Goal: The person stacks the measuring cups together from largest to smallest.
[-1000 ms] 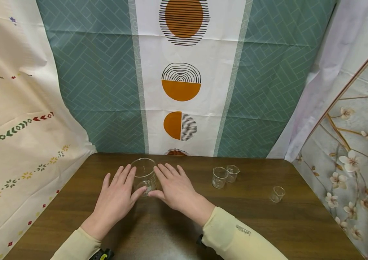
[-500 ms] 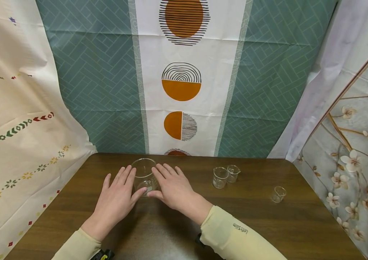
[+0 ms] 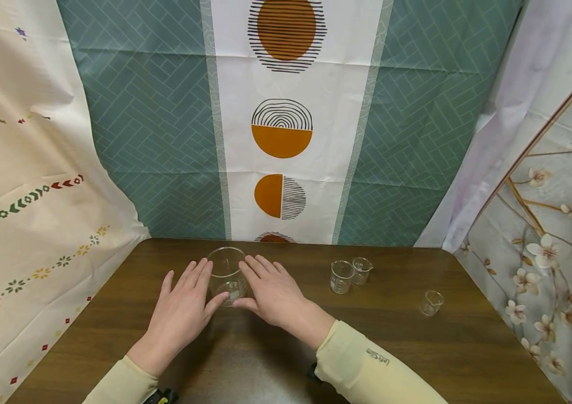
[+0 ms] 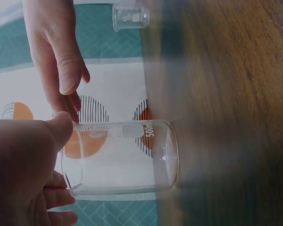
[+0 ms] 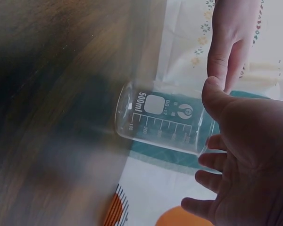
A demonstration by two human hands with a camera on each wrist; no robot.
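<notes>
Left hand (image 3: 181, 308) and right hand (image 3: 273, 292), fingers spread, flank an upright clear beaker (image 3: 227, 275), with two small beakers (image 3: 341, 278) right of the grip and a third beaker (image 3: 432, 303) farther out.

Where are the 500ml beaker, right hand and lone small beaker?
500ml beaker (image 5: 161, 117), right wrist view: printed wall.
Right hand (image 3: 272, 293), head view: its back.
Lone small beaker (image 3: 432, 303), head view: its wall.

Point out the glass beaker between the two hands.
The 500ml beaker: it is the largest and farthest left, while the three small beakers sit apart to its right.
</notes>
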